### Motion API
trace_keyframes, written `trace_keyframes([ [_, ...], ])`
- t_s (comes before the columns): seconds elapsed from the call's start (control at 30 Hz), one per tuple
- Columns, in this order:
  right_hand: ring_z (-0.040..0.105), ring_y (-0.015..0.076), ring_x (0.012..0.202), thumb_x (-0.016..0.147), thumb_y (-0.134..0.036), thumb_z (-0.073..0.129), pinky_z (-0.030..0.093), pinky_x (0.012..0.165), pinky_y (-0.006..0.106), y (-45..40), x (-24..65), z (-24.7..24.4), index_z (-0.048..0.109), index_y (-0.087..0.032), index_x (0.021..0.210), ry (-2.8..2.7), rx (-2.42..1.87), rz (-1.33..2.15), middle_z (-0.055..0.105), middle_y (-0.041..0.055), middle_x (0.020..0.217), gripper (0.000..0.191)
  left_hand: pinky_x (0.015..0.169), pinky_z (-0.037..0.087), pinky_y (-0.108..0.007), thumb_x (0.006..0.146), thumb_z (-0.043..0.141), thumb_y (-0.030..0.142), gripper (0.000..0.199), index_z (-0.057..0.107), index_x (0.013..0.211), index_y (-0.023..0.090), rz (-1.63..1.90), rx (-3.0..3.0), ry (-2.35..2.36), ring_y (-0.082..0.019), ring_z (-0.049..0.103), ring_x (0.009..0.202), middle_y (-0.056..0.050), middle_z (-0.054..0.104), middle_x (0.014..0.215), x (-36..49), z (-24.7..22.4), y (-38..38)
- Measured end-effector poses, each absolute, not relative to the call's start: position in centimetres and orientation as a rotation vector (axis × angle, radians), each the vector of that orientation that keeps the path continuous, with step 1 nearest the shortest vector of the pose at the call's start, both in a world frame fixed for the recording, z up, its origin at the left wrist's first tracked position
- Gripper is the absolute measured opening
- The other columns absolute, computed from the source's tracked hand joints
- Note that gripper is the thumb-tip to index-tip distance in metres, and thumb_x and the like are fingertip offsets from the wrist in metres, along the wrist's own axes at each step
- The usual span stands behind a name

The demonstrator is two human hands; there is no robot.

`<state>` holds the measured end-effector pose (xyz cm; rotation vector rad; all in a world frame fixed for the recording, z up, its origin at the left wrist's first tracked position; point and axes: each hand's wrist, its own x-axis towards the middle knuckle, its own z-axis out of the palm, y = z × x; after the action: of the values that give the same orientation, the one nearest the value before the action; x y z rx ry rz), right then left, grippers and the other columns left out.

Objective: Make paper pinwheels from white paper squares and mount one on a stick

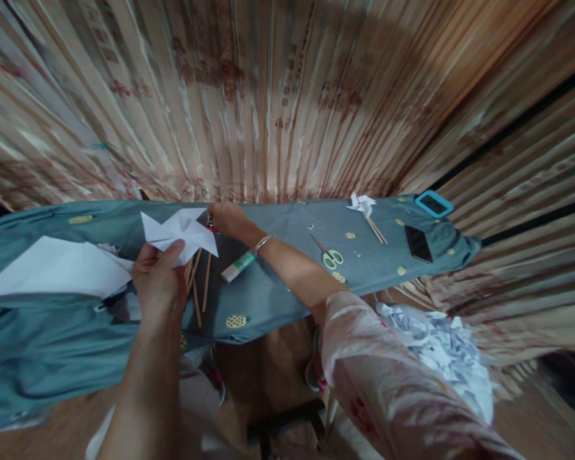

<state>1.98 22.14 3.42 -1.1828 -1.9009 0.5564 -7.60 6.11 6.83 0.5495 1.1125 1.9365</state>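
Observation:
A white folded-paper pinwheel (179, 229) is pinched between the thumb and fingers of my left hand (159, 281), above the cloth-covered table. My right hand (227, 220) reaches across to the pinwheel's far right side, its fingers curled down by a small red item (211, 223). What those fingers grip is too small and partly hidden to name. Several thin wooden sticks (206, 284) lie on the cloth below the pinwheel. A glue stick (238, 266) rests beside them, under my right wrist.
Sheets of white paper (52, 271) lie at the left. Green-handled scissors (332, 258), another pinwheel (363, 204) with sticks, a dark phone (418, 244) and a blue-framed device (434, 204) are to the right. Crumpled paper (441, 351) fills a bag below. A curtain (268, 96) hangs behind.

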Motion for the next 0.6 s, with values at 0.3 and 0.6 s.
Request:
trace_keyframes([
  [0.3,0.063,0.0128,0.081,0.087,-0.012,0.058,0.045,0.079,0.024,11.9,9.3,6.2,0.068,-0.019,0.088,-1.994,-1.389,0.723,0.073,-0.0006,0.088,0.012,0.085,0.058,-0.036,0.047,0.086,0.021,0.031,0.066,0.07,0.019,1.86,0.605,1.067,-0.017,0.067,0.078,0.002,0.073,0.077,-4.2,6.4,6.2],
  [0.6,0.061,0.014,0.067,0.067,-0.039,0.076,0.051,0.069,0.027,6.3,16.6,1.7,0.067,-0.022,0.072,-1.155,-1.149,1.223,0.07,-0.0013,0.072,0.02,0.069,0.053,-0.025,0.052,0.083,0.024,0.032,0.068,0.079,0.018,1.644,0.735,1.043,-0.014,0.067,0.071,0.0,0.075,0.081,0.6,4.5,6.4],
])
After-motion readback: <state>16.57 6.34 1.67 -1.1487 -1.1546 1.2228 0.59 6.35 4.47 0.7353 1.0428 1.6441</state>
